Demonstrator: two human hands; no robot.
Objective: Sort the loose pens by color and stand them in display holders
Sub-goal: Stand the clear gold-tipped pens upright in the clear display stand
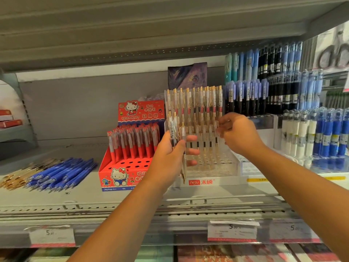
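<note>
A grey metal shelf (132, 197) runs across the view, with price tags (232, 231) clipped along its front edge; on it, right of centre, stands a clear stepped display holder (226, 167) with a red logo on its base, its back row full of clear pens with gold clips (200, 103) standing upright, its middle row partly filled and its front holes bare; just to its left sits a red cartoon-cat holder (113, 173) with red pens (132, 142) upright in its back rows; to the right, further holders (283, 82) carry blue, black and white pens; at the left a heap of loose blue pens (62, 173) lies flat on the shelf, touching a smaller heap of loose gold-trimmed pens (15, 178) at the far left; the left hand (168, 157) is raised in front of the clear holder's left edge, fingers and thumb wrapped round a small bundle of clear gold-clipped pens (178, 140), tips pointing down; the right hand (239, 135) reaches to the middle row of the clear holder, fingers curled at the pen tops there; blur hides whether they pinch a pen.
</note>
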